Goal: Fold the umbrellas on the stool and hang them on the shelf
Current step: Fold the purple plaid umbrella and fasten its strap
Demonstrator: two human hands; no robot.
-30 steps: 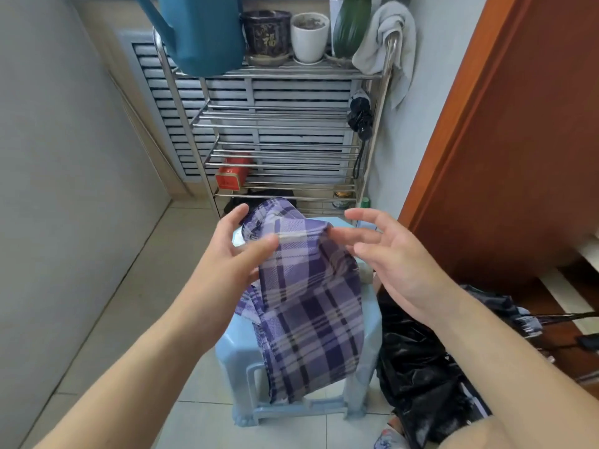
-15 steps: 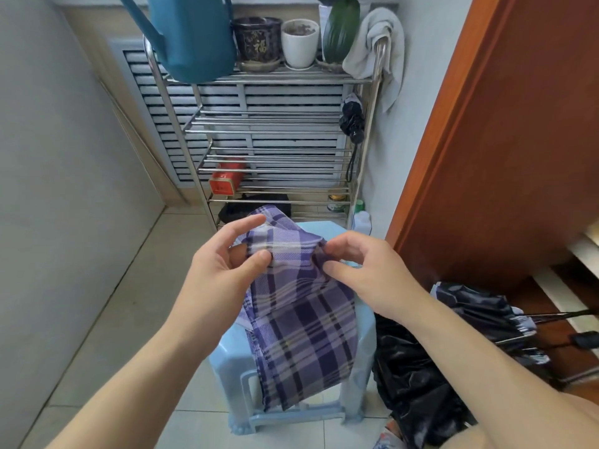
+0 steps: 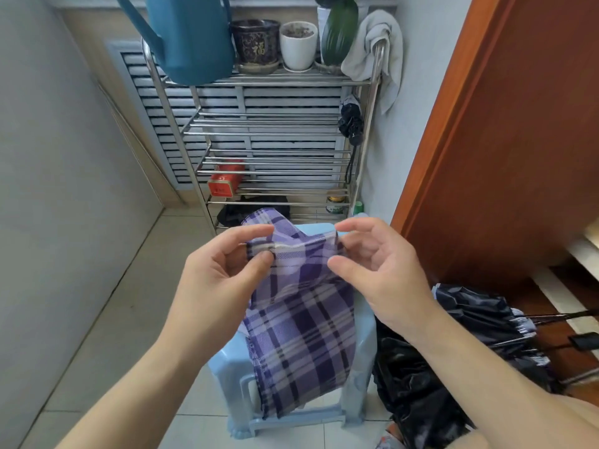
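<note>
A purple plaid umbrella sleeve (image 3: 301, 322) hangs in front of the light blue plastic stool (image 3: 227, 367). My left hand (image 3: 220, 280) pinches the left side of its open top edge between thumb and fingers. My right hand (image 3: 372, 267) holds the right side of that edge with curled fingers. A folded black umbrella (image 3: 351, 123) hangs by its strap from the right post of the metal shelf (image 3: 275, 124). To the right of the stool an unfolded black umbrella (image 3: 479, 319) lies on the floor.
On top of the shelf stand a blue watering can (image 3: 191, 37), a dark pot (image 3: 256, 40), a white pot (image 3: 298, 43) and a grey towel (image 3: 376, 47). A red box (image 3: 223, 183) sits on a lower rack. An orange-brown door (image 3: 505, 124) is at right, a grey wall at left.
My right hand closed in from the right and took hold of the sleeve's top edge. Both hands now spread that edge apart, a little higher than before.
</note>
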